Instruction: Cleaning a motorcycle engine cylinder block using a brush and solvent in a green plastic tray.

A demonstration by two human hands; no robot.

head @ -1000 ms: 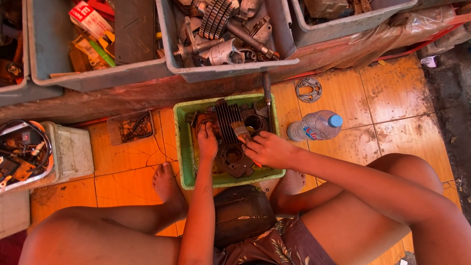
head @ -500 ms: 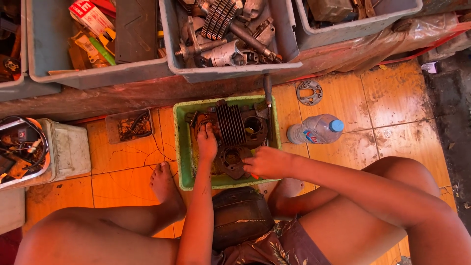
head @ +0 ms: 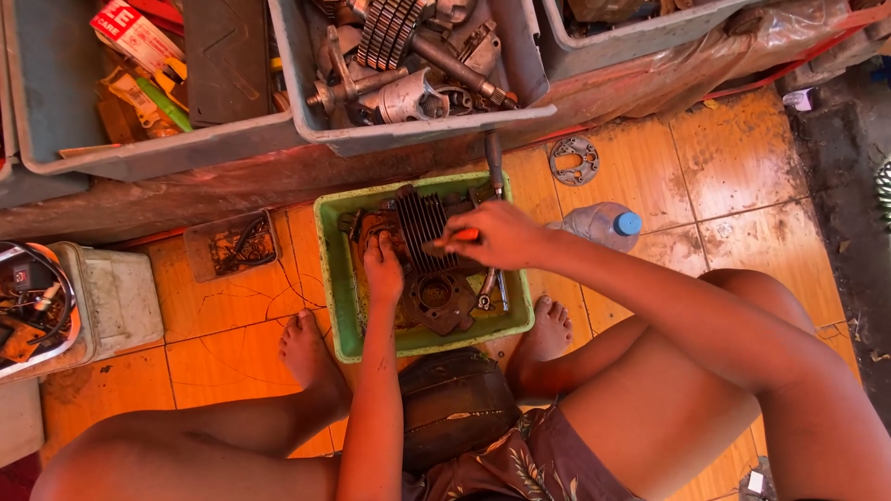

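The right hand [head: 497, 237] has risen, now clamped on an orange-handled tool [head: 461, 237] over the finned cylinder [head: 422, 227], while the left hand [head: 382, 269] presses flat, steadying it in the green tub [head: 332, 278].

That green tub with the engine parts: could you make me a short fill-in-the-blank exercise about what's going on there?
1. The finned engine part lies in a tub coloured ____.
2. The right hand grips a tool with an ____ handle.
3. The bottle beside the tub has a ____ cap.

Missing words: green; orange; blue
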